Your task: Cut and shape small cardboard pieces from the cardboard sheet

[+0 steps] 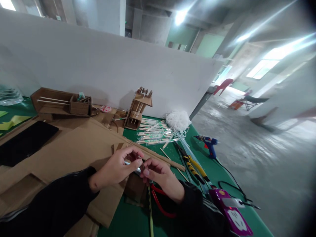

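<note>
My left hand (120, 166) and my right hand (164, 179) meet over the front of the table, fingertips pinched together on a small brown piece (142, 167) that looks like cardboard. Most of it is hidden by the fingers. Under the left forearm lies a large cardboard sheet (81, 141). Below the hands are a smaller brown cardboard piece (135, 187) and a yellow strip with dark marks (150, 214), possibly a measuring tape. Red looped handles (161, 207) of a tool show beside my right wrist, its working end covered by the hand.
Behind stand a cardboard box model (56, 103) and an upright cardboard model (137, 110). Wrapped sticks (154, 131), a white string heap (178, 121), pliers (190, 163), a blue glue gun (209, 144) and a purple power strip (230, 210) lie rightward. A black phone-like slab (27, 141) is left.
</note>
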Action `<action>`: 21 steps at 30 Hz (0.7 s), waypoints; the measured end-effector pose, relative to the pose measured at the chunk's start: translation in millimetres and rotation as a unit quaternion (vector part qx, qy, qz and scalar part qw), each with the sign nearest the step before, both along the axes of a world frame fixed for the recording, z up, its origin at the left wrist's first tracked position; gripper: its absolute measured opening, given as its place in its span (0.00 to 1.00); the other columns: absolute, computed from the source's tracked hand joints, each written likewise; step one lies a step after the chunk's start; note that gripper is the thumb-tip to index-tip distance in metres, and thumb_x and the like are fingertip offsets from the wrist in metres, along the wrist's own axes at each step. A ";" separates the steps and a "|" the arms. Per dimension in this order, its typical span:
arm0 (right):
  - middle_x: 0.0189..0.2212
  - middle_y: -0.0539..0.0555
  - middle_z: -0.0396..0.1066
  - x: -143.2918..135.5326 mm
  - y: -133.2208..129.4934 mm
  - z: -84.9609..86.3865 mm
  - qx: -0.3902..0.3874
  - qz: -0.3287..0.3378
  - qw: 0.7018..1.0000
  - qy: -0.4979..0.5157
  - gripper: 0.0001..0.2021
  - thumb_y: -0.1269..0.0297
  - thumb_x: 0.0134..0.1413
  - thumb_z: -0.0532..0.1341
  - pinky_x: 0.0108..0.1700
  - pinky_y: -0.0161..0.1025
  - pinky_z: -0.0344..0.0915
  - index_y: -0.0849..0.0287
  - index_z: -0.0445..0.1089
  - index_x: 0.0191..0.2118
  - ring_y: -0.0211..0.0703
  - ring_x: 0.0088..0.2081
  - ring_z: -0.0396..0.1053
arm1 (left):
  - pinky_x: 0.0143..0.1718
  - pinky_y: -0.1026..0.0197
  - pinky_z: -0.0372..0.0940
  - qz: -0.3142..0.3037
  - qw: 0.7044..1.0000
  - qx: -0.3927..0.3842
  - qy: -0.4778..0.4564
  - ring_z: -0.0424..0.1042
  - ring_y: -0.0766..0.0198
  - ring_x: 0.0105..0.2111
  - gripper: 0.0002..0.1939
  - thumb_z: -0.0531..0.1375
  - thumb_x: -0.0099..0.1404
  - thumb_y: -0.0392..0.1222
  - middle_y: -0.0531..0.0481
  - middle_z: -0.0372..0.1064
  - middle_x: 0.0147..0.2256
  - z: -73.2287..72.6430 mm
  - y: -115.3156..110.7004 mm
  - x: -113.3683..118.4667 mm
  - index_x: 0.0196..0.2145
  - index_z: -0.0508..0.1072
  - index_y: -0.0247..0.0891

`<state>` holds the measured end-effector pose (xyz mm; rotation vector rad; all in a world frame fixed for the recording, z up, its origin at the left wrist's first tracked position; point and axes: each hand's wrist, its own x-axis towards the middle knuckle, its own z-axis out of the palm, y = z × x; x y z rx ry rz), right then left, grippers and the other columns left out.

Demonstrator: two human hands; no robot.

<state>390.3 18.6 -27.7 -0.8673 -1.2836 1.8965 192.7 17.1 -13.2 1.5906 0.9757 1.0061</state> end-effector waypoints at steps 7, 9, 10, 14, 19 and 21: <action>0.26 0.52 0.78 0.2 2.2 -4.9 0.003 -0.002 1.000 -0.002 0.15 0.56 0.50 0.71 0.26 0.30 0.63 0.61 0.71 0.36 0.34 0.24 0.72 | 0.36 0.63 0.65 -0.018 1.000 -0.004 -0.023 0.69 0.66 0.34 0.05 0.57 0.67 0.40 0.52 0.68 0.35 -4.7 1.8 0.4 0.40 0.70 0.38; 0.26 0.53 0.79 0.7 2.3 -5.6 0.006 0.000 1.000 0.000 0.15 0.55 0.50 0.71 0.26 0.30 0.62 0.61 0.71 0.36 0.35 0.24 0.72 | 0.36 0.63 0.65 -0.021 0.999 -0.006 -0.029 0.69 0.66 0.34 0.05 0.57 0.67 0.39 0.52 0.68 0.35 -5.5 2.0 0.6 0.40 0.70 0.38; 0.26 0.53 0.79 1.0 2.3 -5.8 0.006 0.001 1.000 0.001 0.15 0.55 0.51 0.70 0.26 0.30 0.62 0.61 0.71 0.36 0.35 0.24 0.72 | 0.37 0.62 0.65 -0.022 0.999 -0.007 -0.031 0.69 0.66 0.34 0.05 0.57 0.67 0.39 0.52 0.68 0.35 -5.8 2.1 0.6 0.40 0.70 0.38; 0.26 0.54 0.79 2.0 2.7 -5.8 0.000 0.005 1.000 0.007 0.16 0.54 0.51 0.70 0.26 0.32 0.63 0.61 0.70 0.36 0.38 0.24 0.73 | 0.38 0.61 0.65 -0.026 0.999 -0.013 -0.039 0.69 0.65 0.35 0.06 0.56 0.67 0.39 0.51 0.67 0.36 -7.1 2.4 0.4 0.42 0.69 0.38; 0.27 0.54 0.79 1.8 3.5 -5.6 0.001 -0.014 1.000 0.006 0.14 0.55 0.51 0.70 0.26 0.32 0.63 0.60 0.71 0.36 0.39 0.27 0.74 | 0.39 0.60 0.66 -0.007 0.999 -0.018 -0.042 0.69 0.64 0.37 0.09 0.57 0.67 0.41 0.51 0.67 0.37 -11.9 2.7 0.1 0.45 0.68 0.39; 0.28 0.54 0.79 1.7 3.3 -5.5 0.003 -0.026 1.000 0.002 0.14 0.56 0.50 0.71 0.26 0.32 0.63 0.60 0.72 0.35 0.39 0.28 0.74 | 0.39 0.60 0.66 0.000 0.999 -0.020 -0.043 0.69 0.63 0.37 0.08 0.57 0.67 0.41 0.51 0.66 0.37 -13.8 2.9 0.1 0.45 0.68 0.39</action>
